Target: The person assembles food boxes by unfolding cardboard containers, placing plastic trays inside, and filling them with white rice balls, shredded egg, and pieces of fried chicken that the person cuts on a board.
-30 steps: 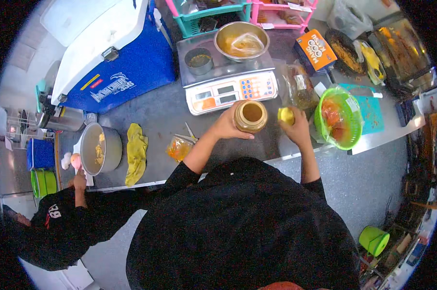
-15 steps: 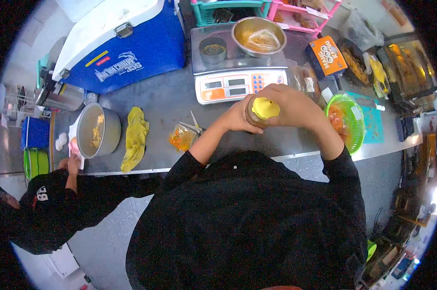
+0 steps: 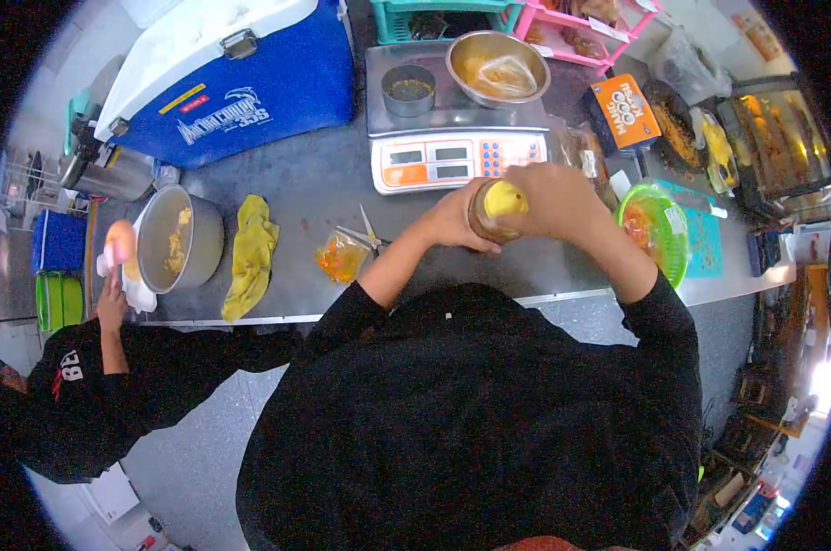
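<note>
A brownish jar [image 3: 479,219] with a yellow lid [image 3: 504,198] stands upright between my hands, just in front of the scale. Wrapped round its left side are the fingers of my left hand [image 3: 452,219]. My right hand [image 3: 555,200] grips the jar at its lid from the right, covering part of the yellow top. The jar's contents cannot be made out. A white and orange digital scale [image 3: 455,176] carries a steel bowl [image 3: 456,87] with a plastic bag of yellowish food and a small round tin [image 3: 407,96] of dark bits.
Left of me lie scissors [image 3: 368,231], a clear bag of orange food [image 3: 342,257], a yellow-green cloth [image 3: 253,253] and a pot [image 3: 212,243]. A co-worker's hand [image 3: 112,298] holds a pinkish object there. Behind is a blue cooler [image 3: 278,92]; rightward, a green basket [image 3: 680,248] and an orange box [image 3: 625,112].
My right hand has shifted slightly on the lid while my left still holds the jar. At the left, the co-worker's hand has raised a pinkish object beside the pot.
</note>
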